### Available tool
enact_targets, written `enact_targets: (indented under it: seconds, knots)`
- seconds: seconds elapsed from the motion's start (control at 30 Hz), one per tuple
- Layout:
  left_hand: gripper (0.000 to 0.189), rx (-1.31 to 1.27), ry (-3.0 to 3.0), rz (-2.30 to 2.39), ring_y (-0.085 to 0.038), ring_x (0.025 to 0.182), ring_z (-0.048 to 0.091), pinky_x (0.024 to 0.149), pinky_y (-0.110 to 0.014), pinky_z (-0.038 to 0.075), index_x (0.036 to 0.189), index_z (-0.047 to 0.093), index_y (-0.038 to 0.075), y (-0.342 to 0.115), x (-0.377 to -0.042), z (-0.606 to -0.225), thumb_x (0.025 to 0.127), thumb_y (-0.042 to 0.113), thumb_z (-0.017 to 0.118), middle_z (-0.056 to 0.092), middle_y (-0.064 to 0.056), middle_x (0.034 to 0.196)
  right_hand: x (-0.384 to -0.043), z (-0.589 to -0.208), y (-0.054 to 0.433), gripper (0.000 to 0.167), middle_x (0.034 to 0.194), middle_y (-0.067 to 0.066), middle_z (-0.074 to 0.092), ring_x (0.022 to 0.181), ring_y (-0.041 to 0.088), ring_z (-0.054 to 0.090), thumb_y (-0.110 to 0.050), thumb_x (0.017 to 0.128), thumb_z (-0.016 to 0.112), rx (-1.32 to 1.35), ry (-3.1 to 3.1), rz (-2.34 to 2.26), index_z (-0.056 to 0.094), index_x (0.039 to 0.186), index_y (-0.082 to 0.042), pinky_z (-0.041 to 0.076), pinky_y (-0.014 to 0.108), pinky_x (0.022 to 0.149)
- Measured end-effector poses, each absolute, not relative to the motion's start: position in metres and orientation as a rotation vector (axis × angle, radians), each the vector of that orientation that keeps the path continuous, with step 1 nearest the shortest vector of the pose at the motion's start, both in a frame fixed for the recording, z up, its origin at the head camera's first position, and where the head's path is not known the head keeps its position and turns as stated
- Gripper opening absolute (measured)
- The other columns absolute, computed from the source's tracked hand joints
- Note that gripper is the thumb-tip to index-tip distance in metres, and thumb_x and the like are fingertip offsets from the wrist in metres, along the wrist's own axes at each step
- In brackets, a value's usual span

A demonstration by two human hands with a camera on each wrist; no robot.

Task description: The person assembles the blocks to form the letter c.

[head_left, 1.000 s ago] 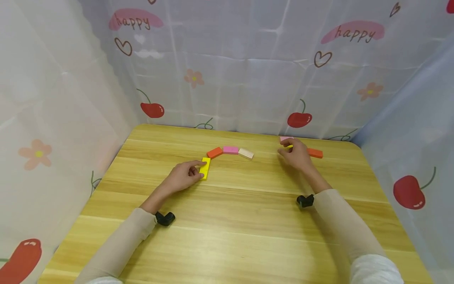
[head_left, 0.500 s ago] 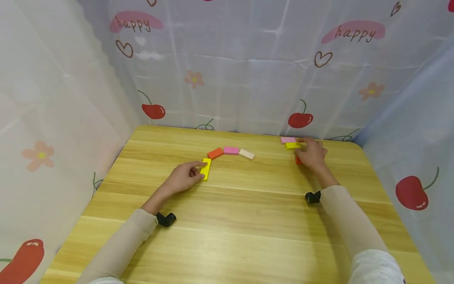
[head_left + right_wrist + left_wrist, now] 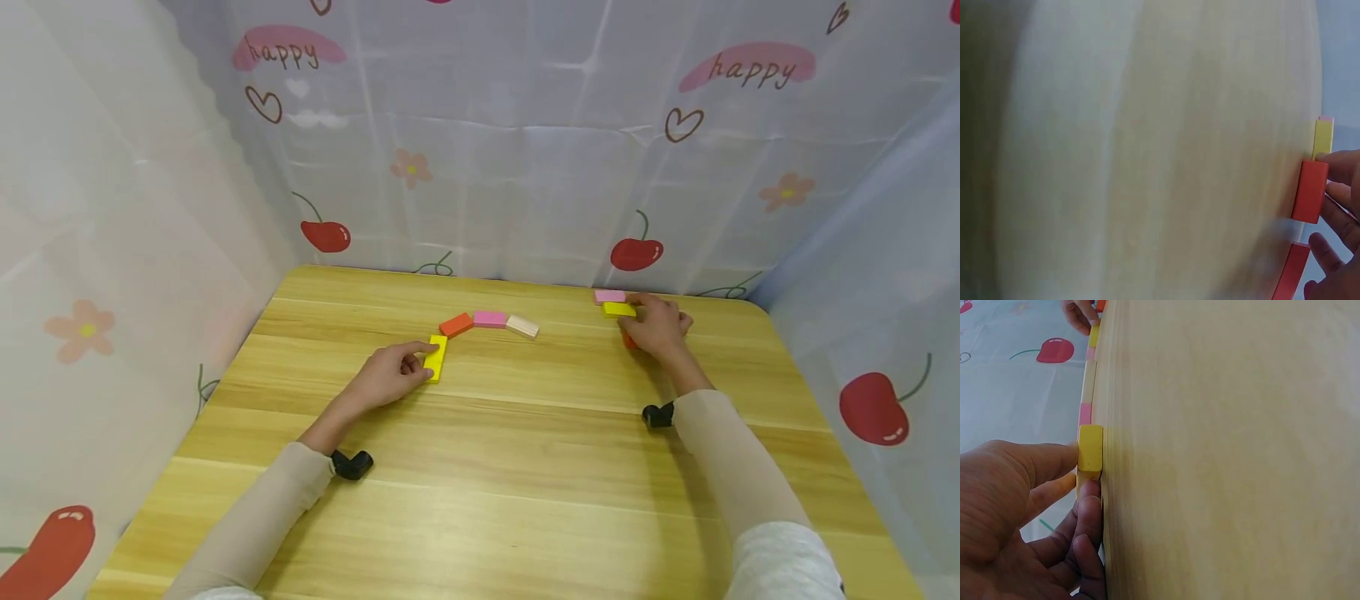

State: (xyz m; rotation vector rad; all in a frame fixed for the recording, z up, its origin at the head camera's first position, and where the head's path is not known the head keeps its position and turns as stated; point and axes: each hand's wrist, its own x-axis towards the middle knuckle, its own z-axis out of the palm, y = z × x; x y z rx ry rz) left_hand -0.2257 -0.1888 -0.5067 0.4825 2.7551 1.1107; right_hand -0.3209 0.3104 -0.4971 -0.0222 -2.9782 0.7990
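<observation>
My left hand [image 3: 388, 372] pinches a yellow wooden domino block [image 3: 436, 358] lying flat, with the forefinger near its far end and the thumb near its near end. That block continues a curve of an orange-red block [image 3: 456, 324], a pink block [image 3: 490, 319] and a natural wood block [image 3: 522, 326]. At the back right, my right hand [image 3: 658, 327] has its fingers curled over another orange-red block [image 3: 1311, 190], mostly covered in the head view. Just left of this hand lie a second yellow block [image 3: 618, 309] and a light pink block [image 3: 609, 296].
A further orange-red block [image 3: 1291, 272] shows below the right fingers in the right wrist view. The wooden table [image 3: 495, 483] ends at a patterned curtain [image 3: 480, 200] along the back. Black wrist cameras [image 3: 352, 465] sit on both sleeves.
My right hand has moved right, from over the yellow and light pink blocks to the orange-red blocks, uncovering the first two. The left hand stays on its yellow block.
</observation>
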Motion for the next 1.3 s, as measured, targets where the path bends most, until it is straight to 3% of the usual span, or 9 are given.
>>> enact_targets:
  seconds: [0.3, 0.87, 1.3]
  knots:
    - [0.047, 0.476, 2.746, 1.119, -0.015, 0.075, 0.06, 0.068, -0.027, 0.049, 0.148, 0.066, 0.018, -0.188, -0.225, -0.505, 0.103, 0.026, 0.074, 0.075, -0.002, 0.097, -0.318, -0.499, 0.308, 0.044, 0.119, 0.023, 0.068, 0.116, 0.045, 0.05, -0.028, 0.102, 0.071, -0.027, -2.929, 0.838, 0.064, 0.137, -0.003, 0.017, 0.07, 0.107]
    - [0.047, 0.473, 2.739, 1.122, -0.015, 0.076, 0.061, 0.068, -0.028, 0.049, 0.148, 0.066, 0.018, -0.188, -0.224, -0.506, 0.103, 0.026, 0.075, 0.074, -0.002, 0.097, -0.313, -0.498, 0.3, 0.045, 0.135, 0.024, 0.069, 0.122, 0.049, 0.052, -0.029, 0.102, 0.073, 0.04, -2.917, 0.804, 0.068, 0.138, -0.002, 0.018, 0.071, 0.103]
    - [0.047, 0.478, 2.743, 1.125, -0.015, 0.074, 0.06, 0.068, -0.028, 0.049, 0.148, 0.066, 0.017, -0.189, -0.225, -0.504, 0.103, 0.026, 0.074, 0.074, -0.001, 0.097, -0.303, -0.497, 0.288, 0.043, 0.131, 0.024, 0.069, 0.119, 0.045, 0.057, -0.031, 0.098, 0.074, 0.045, -2.86, 0.856, 0.068, 0.128, -0.001, 0.018, 0.071, 0.103]
